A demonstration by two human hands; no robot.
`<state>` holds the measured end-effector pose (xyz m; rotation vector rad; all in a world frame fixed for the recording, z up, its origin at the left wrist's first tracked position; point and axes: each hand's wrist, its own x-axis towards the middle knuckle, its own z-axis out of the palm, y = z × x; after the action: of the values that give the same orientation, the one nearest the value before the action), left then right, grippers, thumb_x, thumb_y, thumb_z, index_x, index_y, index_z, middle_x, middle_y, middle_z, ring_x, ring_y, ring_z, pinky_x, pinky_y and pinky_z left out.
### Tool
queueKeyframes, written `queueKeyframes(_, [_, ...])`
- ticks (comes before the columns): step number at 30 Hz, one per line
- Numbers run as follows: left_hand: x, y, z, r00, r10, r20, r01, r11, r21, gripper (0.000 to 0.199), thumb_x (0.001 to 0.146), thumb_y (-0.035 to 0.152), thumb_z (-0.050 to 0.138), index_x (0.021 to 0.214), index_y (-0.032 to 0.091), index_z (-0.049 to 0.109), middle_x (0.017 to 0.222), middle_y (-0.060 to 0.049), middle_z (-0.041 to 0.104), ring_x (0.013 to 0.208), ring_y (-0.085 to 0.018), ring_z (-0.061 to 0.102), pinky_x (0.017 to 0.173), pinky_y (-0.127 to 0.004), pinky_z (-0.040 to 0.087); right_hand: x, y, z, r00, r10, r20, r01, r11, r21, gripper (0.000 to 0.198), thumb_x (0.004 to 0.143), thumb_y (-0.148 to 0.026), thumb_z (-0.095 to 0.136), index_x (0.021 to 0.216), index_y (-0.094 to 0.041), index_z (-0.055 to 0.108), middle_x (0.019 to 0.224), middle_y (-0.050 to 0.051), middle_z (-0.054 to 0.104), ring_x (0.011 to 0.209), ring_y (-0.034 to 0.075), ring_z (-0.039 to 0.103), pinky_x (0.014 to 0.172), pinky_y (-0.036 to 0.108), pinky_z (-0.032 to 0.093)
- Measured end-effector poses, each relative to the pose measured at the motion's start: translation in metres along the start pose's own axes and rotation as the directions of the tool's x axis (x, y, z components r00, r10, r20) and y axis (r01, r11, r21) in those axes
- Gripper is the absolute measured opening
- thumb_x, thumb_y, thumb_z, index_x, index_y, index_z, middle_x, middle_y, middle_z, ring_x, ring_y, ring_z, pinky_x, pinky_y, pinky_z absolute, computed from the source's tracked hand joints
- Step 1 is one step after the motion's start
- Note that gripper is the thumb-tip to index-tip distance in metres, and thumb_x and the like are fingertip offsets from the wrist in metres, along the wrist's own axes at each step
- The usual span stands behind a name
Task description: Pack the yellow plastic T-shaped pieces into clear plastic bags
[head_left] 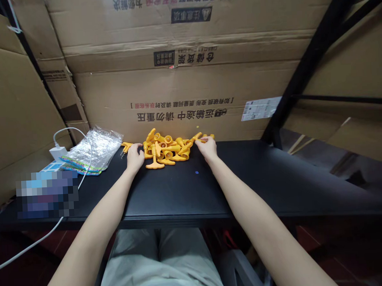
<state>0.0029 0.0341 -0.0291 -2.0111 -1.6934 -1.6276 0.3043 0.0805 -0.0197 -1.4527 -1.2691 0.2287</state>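
A heap of yellow plastic T-handled corkscrews (167,150) lies at the back of the black table, handles and hollow round sleeves pointing in many directions. My left hand (136,158) rests at the left side of the heap, its thumb and fingers apart and slightly bent. Just behind it lies another yellow piece (126,145) with thin metal spirals beside it. On the opposite side, my right hand (208,149) has its thumb and fingers apart, the fingertips close to a yellow handle (196,136). More yellow pieces (210,136) show partly behind that hand; exact finger contact is hard to see.
A cardboard sheet (181,86) stands upright behind the black table (177,195). On the left are clear plastic bags (96,143), colourful packets (83,168), a white charger (58,152) with its cable, and a blurred-out item (47,195). A small blue spot (197,172) marks the tabletop.
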Motion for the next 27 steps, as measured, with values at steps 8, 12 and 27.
queueKeyframes(8, [0.0,0.004,-0.003,0.996,0.076,-0.038,-0.076,0.997,0.009,0.027,0.073,0.007,0.046,0.094,0.018,0.058,0.096,-0.009,0.063,0.096,-0.022,0.058,0.09,-0.04,0.046,-0.01,-0.026,-0.01,0.899,-0.432,-0.077,0.432,0.902,-0.013,0.016,0.071,-0.021,0.053,0.086,-0.018,0.059,0.094,0.01,0.06,0.092,0.023,0.057,0.087,0.041,0.045])
queueKeyframes(12, [0.0,0.014,-0.01,0.97,0.24,-0.038,-0.24,0.971,-0.001,0.036,0.081,0.015,0.047,0.117,0.018,0.051,0.113,-0.011,0.058,0.109,-0.022,0.054,0.095,-0.04,0.043,-0.023,-0.042,-0.009,0.771,-0.636,-0.01,0.636,0.77,0.049,0.018,0.079,-0.021,0.052,0.096,-0.019,0.057,0.101,0.01,0.058,0.099,0.023,0.056,0.089,0.042,0.046])
queueKeyframes(27, [-0.004,0.029,-0.016,0.951,0.287,0.113,-0.302,0.941,0.152,0.033,0.087,0.021,0.048,0.119,0.023,0.056,0.1,-0.007,0.056,0.091,-0.018,0.058,0.08,-0.029,0.046,-0.074,-0.082,0.007,0.466,-0.823,0.324,0.826,0.536,0.174,0.034,0.091,-0.028,0.041,0.123,-0.018,0.049,0.116,0.015,0.056,0.112,0.025,0.052,0.093,0.044,0.045])
